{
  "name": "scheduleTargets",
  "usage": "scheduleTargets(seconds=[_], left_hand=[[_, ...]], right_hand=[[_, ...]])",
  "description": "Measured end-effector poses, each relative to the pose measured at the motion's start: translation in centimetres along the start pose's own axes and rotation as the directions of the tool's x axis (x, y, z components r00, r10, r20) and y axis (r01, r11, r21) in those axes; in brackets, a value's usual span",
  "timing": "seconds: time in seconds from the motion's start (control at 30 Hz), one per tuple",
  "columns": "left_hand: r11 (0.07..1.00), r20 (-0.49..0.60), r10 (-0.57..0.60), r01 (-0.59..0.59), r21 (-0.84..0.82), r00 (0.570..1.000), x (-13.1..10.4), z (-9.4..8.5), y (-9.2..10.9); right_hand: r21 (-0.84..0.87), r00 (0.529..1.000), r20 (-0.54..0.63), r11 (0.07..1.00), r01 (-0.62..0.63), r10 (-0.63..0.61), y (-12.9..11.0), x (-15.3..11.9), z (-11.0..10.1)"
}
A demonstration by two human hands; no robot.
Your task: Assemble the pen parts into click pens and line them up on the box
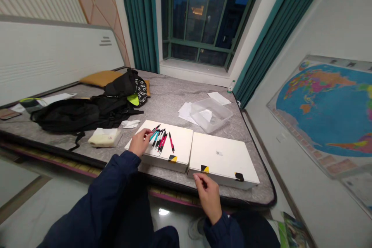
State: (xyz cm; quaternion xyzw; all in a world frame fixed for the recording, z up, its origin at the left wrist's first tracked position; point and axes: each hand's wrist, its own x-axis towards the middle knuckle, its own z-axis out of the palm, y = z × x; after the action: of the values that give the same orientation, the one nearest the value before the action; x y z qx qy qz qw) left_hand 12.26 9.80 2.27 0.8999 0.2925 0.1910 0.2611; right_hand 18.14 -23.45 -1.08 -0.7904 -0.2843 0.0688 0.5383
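Observation:
Several pens in red, teal, white and black lie in a loose bunch on the left white box. At the bunch's left side is my left hand, its fingers pinched on a pen whose end sticks out past the fingertips. One red and black pen lies a little apart on the right. My right hand hovers before the front edge of the right white box, fingers curled in with nothing seen in them. Yellow and black tape tabs mark the box fronts.
Both boxes sit near the front edge of a grey-covered bed. Behind them are a clear plastic bin and white papers. A tissue pack, a black backpack and a small bottle also lie about.

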Motion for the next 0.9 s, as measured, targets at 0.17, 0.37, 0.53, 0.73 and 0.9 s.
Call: scheduleTargets(seconds=[0.17, 0.37, 0.53, 0.73, 0.9], left_hand=[[0.937, 0.125, 0.311, -0.282, -0.206, 0.942, -13.5, 1.5, 6.9], [0.895, 0.152, 0.36, -0.295, -0.334, 0.92, -25.7, 2.7, 10.3], [0.878, 0.177, 0.444, -0.387, -0.283, 0.878, -27.4, 1.9, 11.3], [0.874, 0.256, 0.451, -0.365, -0.32, 0.855, -28.4, 1.5, 14.3], [0.863, 0.315, 0.473, -0.36, -0.356, 0.823, -29.5, 0.7, 15.3]], right_hand=[[0.049, 0.988, 0.154, 0.999, 0.004, -0.011, -2.9, -1.0, -1.5], [-0.079, 0.955, 0.289, 0.992, 0.099, -0.072, -4.9, -5.7, -3.1], [-0.104, 0.971, 0.231, 0.991, 0.088, -0.062, -4.4, -10.0, -3.8], [-0.112, 0.967, 0.177, 0.973, 0.203, -0.182, -4.9, -12.4, -6.4], [-0.064, 0.954, 0.209, 0.971, 0.231, -0.213, -5.6, -14.0, -7.9]])
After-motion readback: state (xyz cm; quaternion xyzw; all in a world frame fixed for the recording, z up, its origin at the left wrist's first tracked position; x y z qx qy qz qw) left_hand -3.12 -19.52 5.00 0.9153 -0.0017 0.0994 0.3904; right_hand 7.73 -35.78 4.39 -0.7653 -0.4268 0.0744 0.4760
